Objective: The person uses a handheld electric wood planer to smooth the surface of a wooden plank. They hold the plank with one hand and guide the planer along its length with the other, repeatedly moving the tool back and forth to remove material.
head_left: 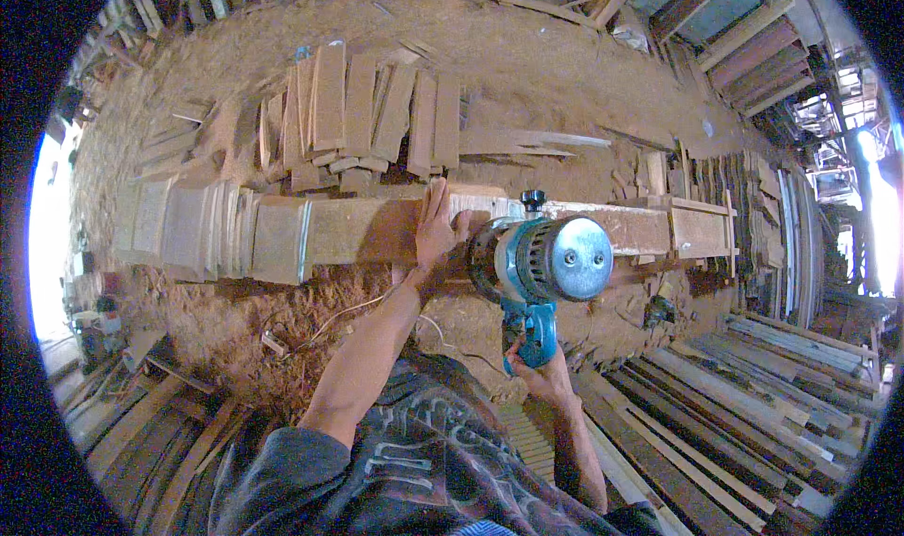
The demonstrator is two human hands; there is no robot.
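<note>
A teal and black power router [539, 265] with a round silver motor cap stands on the workbench [363, 233]. My right hand [544, 376] is closed around its teal rear handle, with the arm reaching up from below. My left hand [436, 233] lies flat, fingers stretched away from me, just left of the router. It touches the near end of a pale-topped wooden piece [478, 197] on the bench. The router's base and bit are hidden under its body. A black knob [533, 200] sticks out on its far side.
Stacked boards [231, 230] lie at the bench's left end; a wooden box-like frame [700, 227] is at its right end. Short planks [358, 107] are piled beyond the bench. A cable [348, 310] crosses the dusty ground. Long timbers [734, 414] lie at lower right.
</note>
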